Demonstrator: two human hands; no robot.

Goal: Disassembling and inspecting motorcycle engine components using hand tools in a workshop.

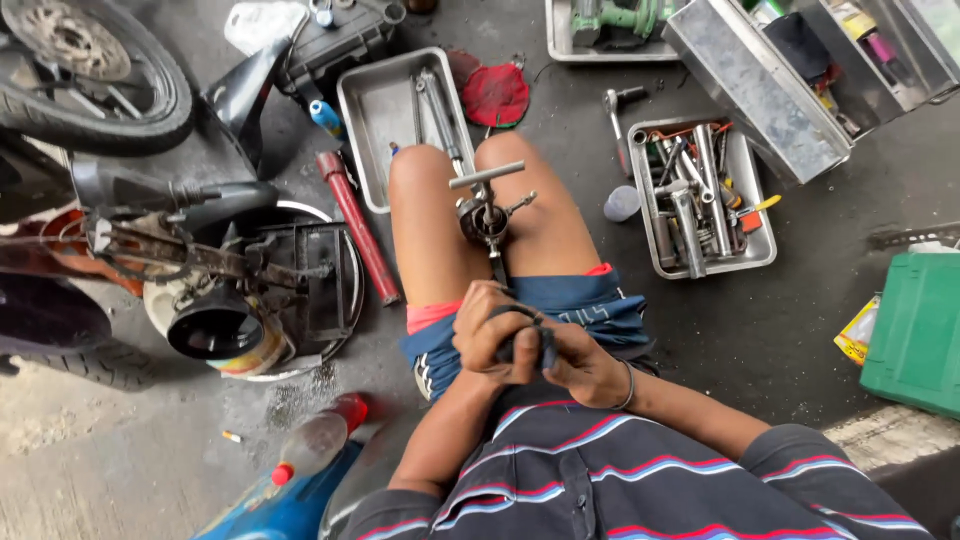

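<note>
Item: metal puller tool (487, 212), upright between the knees, 12 o'clock of both hands. Left hand (492, 333) and right hand (580, 365) clenched together on its dark lower end. Tool tray (757, 255) at 2 o'clock. Progress: work mid-course; finish not visible.

Dark grey concrete floor (800, 330), oil-stained, paler and gritty at lower left. Daylight, soft, even. Motorcycle wheel (90, 70) upper left. Steel tray (365, 110) lying beside red tube (358, 228). Second tray (750, 255) full of sockets, wrenches. Open metal toolbox (760, 90) top right. Green case (915, 335) at right edge. Plastic bottle (315, 440), red cap, low on floor.
</note>
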